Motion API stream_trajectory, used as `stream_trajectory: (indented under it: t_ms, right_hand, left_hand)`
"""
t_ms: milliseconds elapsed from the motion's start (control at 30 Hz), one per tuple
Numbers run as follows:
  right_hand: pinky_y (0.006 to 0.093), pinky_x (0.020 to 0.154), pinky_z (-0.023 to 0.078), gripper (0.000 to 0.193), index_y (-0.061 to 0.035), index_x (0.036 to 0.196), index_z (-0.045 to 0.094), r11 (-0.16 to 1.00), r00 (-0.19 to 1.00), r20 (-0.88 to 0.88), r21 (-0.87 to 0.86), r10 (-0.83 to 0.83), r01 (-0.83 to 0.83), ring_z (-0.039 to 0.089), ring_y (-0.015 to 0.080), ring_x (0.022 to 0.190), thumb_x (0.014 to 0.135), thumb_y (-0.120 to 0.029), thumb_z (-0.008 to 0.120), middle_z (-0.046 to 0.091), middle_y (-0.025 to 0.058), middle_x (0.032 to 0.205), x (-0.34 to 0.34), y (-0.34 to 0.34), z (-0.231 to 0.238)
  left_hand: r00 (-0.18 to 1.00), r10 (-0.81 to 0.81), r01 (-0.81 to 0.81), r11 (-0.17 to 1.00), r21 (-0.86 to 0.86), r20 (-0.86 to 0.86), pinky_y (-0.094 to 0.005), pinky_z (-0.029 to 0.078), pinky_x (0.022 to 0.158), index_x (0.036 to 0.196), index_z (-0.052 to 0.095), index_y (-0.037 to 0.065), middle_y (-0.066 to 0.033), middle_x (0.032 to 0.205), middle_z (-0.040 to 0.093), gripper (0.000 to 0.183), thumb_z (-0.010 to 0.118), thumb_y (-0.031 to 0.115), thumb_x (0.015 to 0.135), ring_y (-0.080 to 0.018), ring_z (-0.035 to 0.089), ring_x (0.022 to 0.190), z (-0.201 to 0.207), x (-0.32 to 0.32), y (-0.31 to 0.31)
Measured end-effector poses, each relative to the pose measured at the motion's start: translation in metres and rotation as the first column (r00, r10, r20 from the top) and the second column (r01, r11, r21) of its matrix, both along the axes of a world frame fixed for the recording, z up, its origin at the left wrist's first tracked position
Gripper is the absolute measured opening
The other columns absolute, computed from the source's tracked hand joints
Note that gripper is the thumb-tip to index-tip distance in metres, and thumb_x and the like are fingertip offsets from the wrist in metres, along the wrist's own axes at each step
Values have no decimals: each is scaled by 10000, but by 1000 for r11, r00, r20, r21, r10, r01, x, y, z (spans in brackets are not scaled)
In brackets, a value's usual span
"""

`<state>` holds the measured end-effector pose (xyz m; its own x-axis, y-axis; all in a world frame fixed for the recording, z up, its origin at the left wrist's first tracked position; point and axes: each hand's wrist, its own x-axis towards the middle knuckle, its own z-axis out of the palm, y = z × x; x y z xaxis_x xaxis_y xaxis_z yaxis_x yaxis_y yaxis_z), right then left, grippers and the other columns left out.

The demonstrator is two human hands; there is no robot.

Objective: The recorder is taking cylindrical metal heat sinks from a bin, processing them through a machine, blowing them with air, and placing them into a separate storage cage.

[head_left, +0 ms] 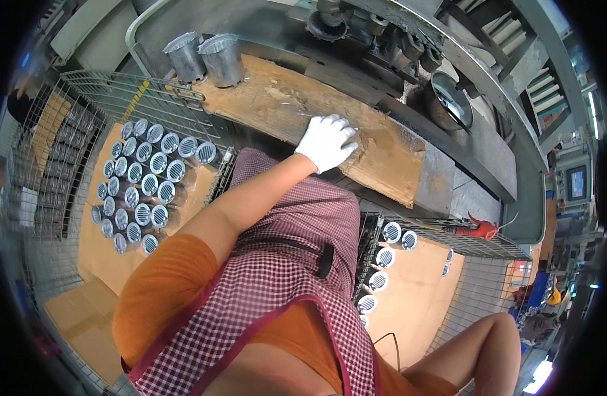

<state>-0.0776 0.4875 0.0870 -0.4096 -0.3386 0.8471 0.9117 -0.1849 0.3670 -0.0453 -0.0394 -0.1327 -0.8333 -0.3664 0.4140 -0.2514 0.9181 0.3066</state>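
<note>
My left hand, in a white glove, lies palm down on a worn wooden board in front of the machine. Its fingers look slightly bent and spread; anything under the palm is hidden. Thin pale slivers show on the wood beside the fingertips. Two grey metal cylinders stand upright at the board's left end, away from the hand. My right arm bends at the elbow at the lower right, and its hand is out of view.
A wire cart on my left holds many cylinders with slatted ends on cardboard. Another wire cart on my right holds several similar cylinders. A red-handled tool hangs there. Behind the board, the machine holds a metal bowl.
</note>
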Motion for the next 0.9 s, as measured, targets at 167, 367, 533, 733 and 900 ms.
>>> stream_trajectory:
  t_ms: [167, 367, 533, 733, 900]
  right_hand:
    - [354, 627, 493, 149, -27, 927, 628, 990, 990, 22, 7, -139, 138, 585, 207, 725, 882, -165, 598, 617, 54, 826, 24, 6, -1]
    - [355, 628, 493, 152, -25, 927, 626, 943, 943, 31, 15, -331, 331, 586, 207, 728, 881, -167, 597, 615, 54, 823, 55, 16, -3]
    - [355, 629, 493, 155, -24, 927, 623, 874, 874, 25, 19, -486, 485, 586, 206, 730, 880, -169, 597, 614, 54, 820, 83, 17, -2]
    - [356, 630, 494, 158, -23, 928, 621, 814, 814, 43, 92, -579, 574, 586, 205, 732, 878, -171, 597, 612, 54, 818, 90, 14, 6]
    - [356, 631, 494, 161, -22, 928, 618, 698, 715, -30, 189, -699, 691, 586, 205, 734, 877, -173, 597, 610, 54, 815, 113, 23, 40]
  left_hand:
    - [994, -52, 49, 998, -24, -98, -441, 388, 1002, 1148, 651, 125, -97, 1224, 611, 388, 569, 402, 890, -286, 535, 1188, 2, 0, -6]
    - [781, 134, 73, 950, 303, -610, -350, 450, 952, 1104, 656, 72, -107, 1112, 650, 269, 652, 238, 892, -236, 594, 1071, 118, 52, -37]
    - [361, 44, -25, 999, 38, -931, -326, 497, 908, 1124, 677, 62, -144, 1101, 669, 242, 561, 162, 936, -255, 647, 1004, 222, 125, -84]
    - [276, -186, 346, 934, -83, -943, -401, 503, 919, 1152, 642, 19, -215, 1143, 641, 313, 537, 221, 936, -348, 632, 1050, 229, 155, -81]
    - [290, -135, 389, 921, -12, -947, -403, 502, 923, 1156, 637, 16, -217, 1145, 638, 317, 533, 221, 936, -348, 629, 1054, 188, 149, -63]
